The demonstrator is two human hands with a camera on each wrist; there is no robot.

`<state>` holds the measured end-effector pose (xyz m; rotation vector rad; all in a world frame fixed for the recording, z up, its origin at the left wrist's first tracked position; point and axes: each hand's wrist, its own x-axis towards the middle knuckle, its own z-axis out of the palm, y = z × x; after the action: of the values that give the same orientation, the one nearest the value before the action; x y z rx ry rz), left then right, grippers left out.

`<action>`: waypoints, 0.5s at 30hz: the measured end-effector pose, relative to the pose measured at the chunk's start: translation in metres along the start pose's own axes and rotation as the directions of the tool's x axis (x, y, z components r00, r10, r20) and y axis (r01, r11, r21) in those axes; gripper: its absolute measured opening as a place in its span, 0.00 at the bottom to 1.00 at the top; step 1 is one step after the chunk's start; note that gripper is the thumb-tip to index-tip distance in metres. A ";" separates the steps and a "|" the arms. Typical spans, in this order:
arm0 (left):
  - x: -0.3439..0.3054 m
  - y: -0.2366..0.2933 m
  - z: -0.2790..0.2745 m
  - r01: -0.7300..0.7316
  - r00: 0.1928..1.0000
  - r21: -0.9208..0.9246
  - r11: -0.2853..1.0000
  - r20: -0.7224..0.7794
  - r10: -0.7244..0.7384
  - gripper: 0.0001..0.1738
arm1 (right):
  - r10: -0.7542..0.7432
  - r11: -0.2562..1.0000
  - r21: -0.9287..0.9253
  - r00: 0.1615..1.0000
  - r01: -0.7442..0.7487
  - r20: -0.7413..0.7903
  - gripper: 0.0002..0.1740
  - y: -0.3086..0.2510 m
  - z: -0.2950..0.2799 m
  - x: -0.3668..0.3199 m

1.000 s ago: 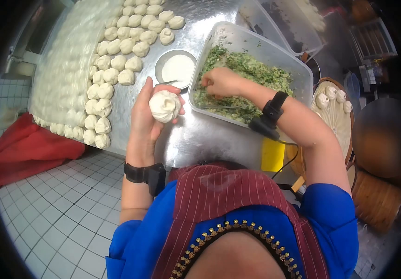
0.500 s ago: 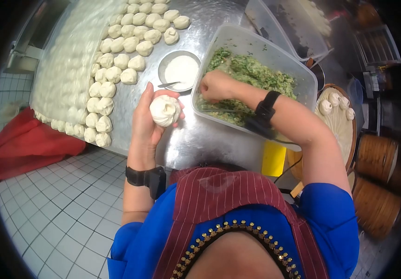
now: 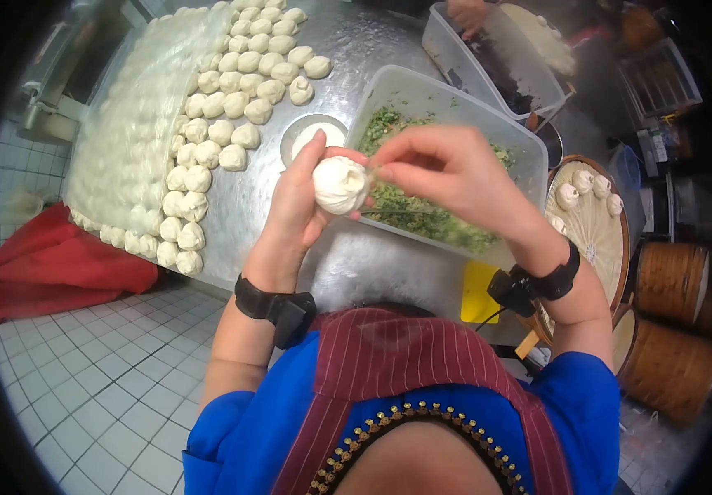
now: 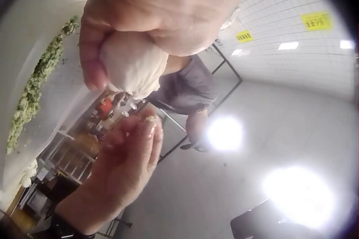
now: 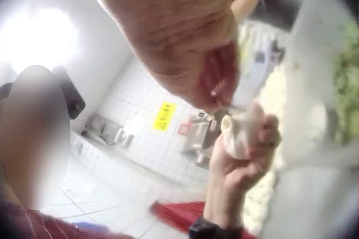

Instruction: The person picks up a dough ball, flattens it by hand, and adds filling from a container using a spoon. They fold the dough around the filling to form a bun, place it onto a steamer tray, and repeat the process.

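Note:
A round pleated dough bun (image 3: 339, 186) (image 4: 133, 64) (image 5: 239, 137) rests in the left hand (image 3: 293, 202) (image 4: 160, 3) (image 5: 241, 174), with fingers and thumb curled round its sides. Beside the bun's gathered top is the right hand (image 3: 463, 177) (image 4: 123, 160) (image 5: 185, 43); its thumb and fingertips pinch a small pale bit, seemingly filling (image 4: 150, 119). Both hands are over the near left edge of a clear plastic tub (image 3: 529, 144) holding chopped green filling (image 3: 397, 216). Whether the fingertips touch the bun is hard to tell.
Rows of dough pieces (image 3: 249, 87) cover the steel table's left side, partly under plastic sheeting (image 3: 137, 124). A bowl of white powder (image 3: 292, 142) sits behind the left hand. Right are a round tray with buns (image 3: 620, 247) and bamboo steamers (image 3: 669, 280); another person's hand (image 3: 466, 13) is behind.
The right hand has come out of the filling and moved left to the bun. The left hand has shifted right with the bun. Another person's hand has appeared at the rear tub.

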<state>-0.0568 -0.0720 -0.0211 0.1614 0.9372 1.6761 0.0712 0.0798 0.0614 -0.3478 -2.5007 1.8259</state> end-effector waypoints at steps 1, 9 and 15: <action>0.001 -0.001 0.005 0.001 1.000 0.007 1.000 0.009 -0.001 0.31 | -0.179 0.969 -0.183 0.981 0.163 -0.074 0.06 -0.003 0.004 -0.006; -0.003 -0.008 0.050 0.055 0.997 0.199 0.979 0.037 -0.064 0.27 | -0.416 0.753 -0.584 0.907 0.305 -0.062 0.05 -0.011 0.001 -0.036; 0.004 -0.011 0.069 0.154 0.973 0.370 0.916 0.107 -0.206 0.27 | -0.483 0.675 -0.637 0.875 0.373 0.000 0.05 -0.004 -0.011 -0.056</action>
<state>-0.0110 -0.0340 0.0167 0.4250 1.1079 1.2928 0.1269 0.0780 0.0746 0.0931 -2.6789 0.7303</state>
